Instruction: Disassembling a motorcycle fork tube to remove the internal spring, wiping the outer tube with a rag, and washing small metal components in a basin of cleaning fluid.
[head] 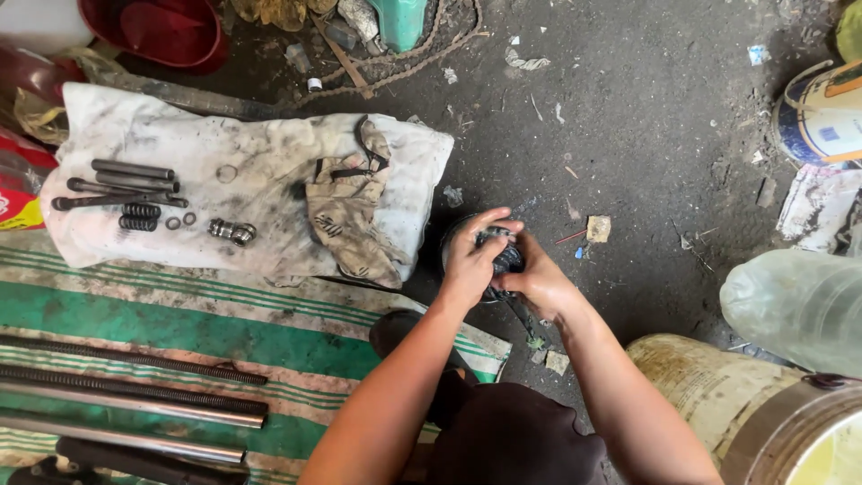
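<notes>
Both my hands meet over a small dark round container on the dirty floor. My left hand and my right hand together grip a small black greasy part just above it. The part's exact shape is hidden by my fingers. My knees and dark trousers fill the bottom of the view.
A stained white cloth at left carries metal rods, a small spring, washers and a short metal fitting. Long springs and steel tubes lie on a green striped mat. A clear plastic jug and buckets stand at right.
</notes>
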